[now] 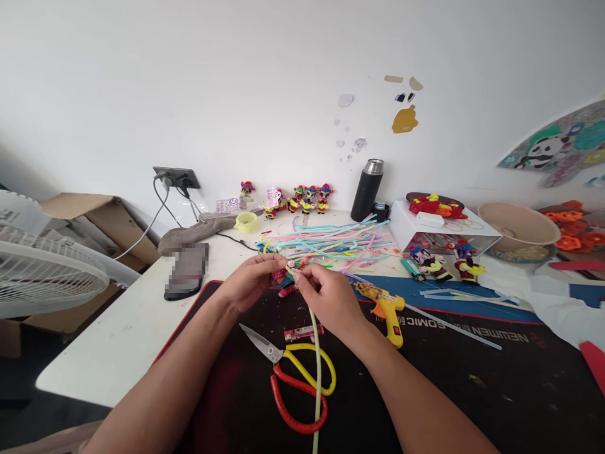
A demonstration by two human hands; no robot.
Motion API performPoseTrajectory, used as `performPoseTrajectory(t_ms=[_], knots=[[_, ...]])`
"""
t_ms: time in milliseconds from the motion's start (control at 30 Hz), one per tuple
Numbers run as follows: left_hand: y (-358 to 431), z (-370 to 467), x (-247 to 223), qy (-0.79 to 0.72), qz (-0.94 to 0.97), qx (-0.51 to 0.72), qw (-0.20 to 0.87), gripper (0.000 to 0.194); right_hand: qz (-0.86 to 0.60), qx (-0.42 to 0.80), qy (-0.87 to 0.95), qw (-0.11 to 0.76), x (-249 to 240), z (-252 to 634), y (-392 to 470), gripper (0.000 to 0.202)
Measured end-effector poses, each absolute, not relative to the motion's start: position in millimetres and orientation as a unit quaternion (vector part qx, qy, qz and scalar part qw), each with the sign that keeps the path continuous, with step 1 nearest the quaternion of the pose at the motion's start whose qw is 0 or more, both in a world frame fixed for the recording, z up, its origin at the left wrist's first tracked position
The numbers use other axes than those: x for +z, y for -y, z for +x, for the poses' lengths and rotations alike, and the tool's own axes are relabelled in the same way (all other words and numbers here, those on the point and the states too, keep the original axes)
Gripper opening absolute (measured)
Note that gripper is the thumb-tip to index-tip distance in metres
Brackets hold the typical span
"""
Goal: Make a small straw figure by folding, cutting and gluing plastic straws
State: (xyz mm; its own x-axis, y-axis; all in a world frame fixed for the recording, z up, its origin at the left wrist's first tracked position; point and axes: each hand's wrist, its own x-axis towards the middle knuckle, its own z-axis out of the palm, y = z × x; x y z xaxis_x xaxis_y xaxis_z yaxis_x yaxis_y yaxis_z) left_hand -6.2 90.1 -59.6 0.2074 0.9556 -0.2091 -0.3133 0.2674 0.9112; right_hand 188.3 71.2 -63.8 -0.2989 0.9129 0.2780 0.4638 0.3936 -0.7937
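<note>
My left hand (pixel 258 275) and my right hand (pixel 333 302) meet over the near side of the bundle on the desk, fingertips pinched together. Between them is one end of a pale yellow-green pipe cleaner (pixel 317 372); its long tail hangs from my right hand toward me. Something pink-red shows partly behind my left fingers, too hidden to name. Below lie scissors (pixel 278 359) with red and yellow handles, blades apart, under the hanging pipe cleaner. A pink lighter (pixel 302 332) rests just above them. The yellow glue gun (pixel 388 312) lies right of my right hand.
Pastel pipe cleaners (pixel 331 239) are heaped behind my hands. Small figures (pixel 309 198) line the wall beside a black thermos (pixel 367 190). A white box (pixel 444 230) and a beige bowl (pixel 517 224) stand at right. A phone (pixel 186 271) and a fan (pixel 51 271) are at left.
</note>
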Motion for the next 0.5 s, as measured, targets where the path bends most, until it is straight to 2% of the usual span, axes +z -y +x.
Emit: performPoseTrajectory(t_ms=[500], knots=[[-86.2,-5.7,-59.8,-0.354,0.336,0.41,0.771,0.019,-0.457,0.256,0.759,0.387,-64.1,189.8,-69.0,0.025]])
